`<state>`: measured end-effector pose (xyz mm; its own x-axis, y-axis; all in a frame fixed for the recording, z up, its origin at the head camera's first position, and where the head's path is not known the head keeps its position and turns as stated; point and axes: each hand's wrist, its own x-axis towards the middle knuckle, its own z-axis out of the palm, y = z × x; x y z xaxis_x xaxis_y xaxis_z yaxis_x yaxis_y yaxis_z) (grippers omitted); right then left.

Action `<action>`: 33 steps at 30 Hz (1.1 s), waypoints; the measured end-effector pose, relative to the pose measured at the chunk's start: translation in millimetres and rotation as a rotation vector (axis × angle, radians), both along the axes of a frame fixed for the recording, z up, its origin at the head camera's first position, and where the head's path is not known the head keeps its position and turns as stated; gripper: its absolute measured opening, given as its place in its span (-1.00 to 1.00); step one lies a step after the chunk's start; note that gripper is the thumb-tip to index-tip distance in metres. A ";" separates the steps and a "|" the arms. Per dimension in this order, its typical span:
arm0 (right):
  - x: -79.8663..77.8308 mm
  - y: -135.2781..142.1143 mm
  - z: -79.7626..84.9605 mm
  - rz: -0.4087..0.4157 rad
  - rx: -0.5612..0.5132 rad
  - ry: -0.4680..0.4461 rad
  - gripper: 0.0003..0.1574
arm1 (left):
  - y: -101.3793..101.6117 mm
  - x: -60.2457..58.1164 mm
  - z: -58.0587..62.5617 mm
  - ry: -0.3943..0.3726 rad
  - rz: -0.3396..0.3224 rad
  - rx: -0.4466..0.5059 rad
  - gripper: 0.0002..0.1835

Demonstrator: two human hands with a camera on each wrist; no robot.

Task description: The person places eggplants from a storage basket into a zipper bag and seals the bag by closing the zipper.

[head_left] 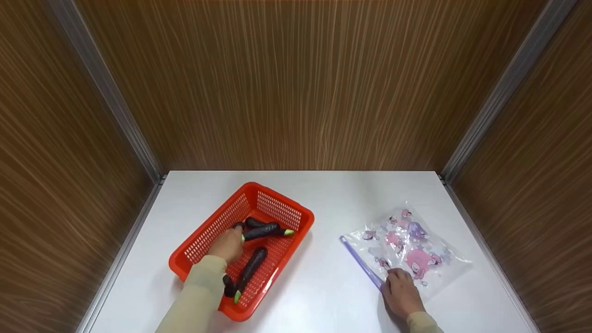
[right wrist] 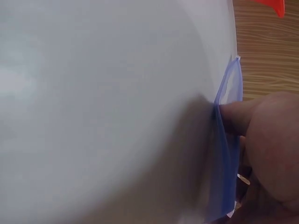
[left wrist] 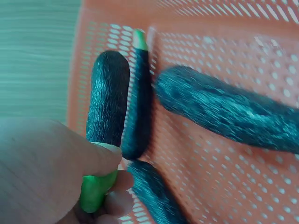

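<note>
My left hand (head_left: 227,246) reaches into a red plastic basket (head_left: 287,259). Thumb and fingers pinch the green stem end of a dark eggplant (left wrist: 108,98), whose body points away from the hand. Other eggplants (head_left: 252,268) lie in the basket, one of them partly behind my left wrist. On the right, my right hand (head_left: 403,292) grips the purple zip edge of a clear zip bag (head_left: 418,259) printed with pink and purple cartoon figures. In the right wrist view the thumb sits at the purple edge (right wrist: 226,163), with the other fingers mostly hidden behind it.
Basket and bag both rest on a white table (head_left: 323,199), with a stretch of tabletop between them. Wood-grain panels (head_left: 296,92) stand at the back and both sides, with grey metal strips (head_left: 499,88) along the corners.
</note>
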<state>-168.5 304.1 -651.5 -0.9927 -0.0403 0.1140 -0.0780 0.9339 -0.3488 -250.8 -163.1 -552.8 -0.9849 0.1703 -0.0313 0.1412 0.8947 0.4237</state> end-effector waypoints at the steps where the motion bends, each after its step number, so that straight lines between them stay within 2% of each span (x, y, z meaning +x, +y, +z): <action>1: 0.6 -0.6 -0.4 0.000 -0.003 0.001 -0.87 | 1.5 1.3 2.0 0.023 -0.006 0.002 -0.63; 5: 1.9 -2.6 -1.7 -0.001 -0.007 0.000 -0.80 | 8.7 6.3 10.1 0.087 -0.016 0.014 -0.68; 9: 2.1 -4.8 -0.3 -0.003 0.011 -0.027 -0.74 | 16.2 12.3 18.0 0.105 0.000 0.020 -0.62; 15: 3.2 -8.7 4.0 0.005 0.051 -0.056 -0.64 | 25.1 22.5 31.7 0.138 0.014 0.026 -0.70; 19: 4.1 -9.9 6.4 0.003 0.057 -0.066 -0.64 | 35.8 32.3 42.8 0.176 0.010 0.065 -0.69; 22: 5.3 -11.3 6.7 -0.006 0.045 -0.048 -0.66 | 46.8 42.0 49.7 0.218 -0.013 0.126 -0.72; 28: 8.7 -16.7 5.3 -0.009 0.015 0.006 -0.68 | 74.6 65.9 54.0 0.215 -0.095 0.268 -0.78; 33: 10.7 -20.2 5.5 -0.001 0.000 0.046 -0.72 | 97.5 78.5 49.8 0.293 -0.151 0.255 -0.78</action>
<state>-157.7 284.0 -646.0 -0.9864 -0.0394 0.1598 -0.0932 0.9341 -0.3446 -172.2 -65.7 -503.0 -0.9092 0.2792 0.3088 0.4102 0.7267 0.5510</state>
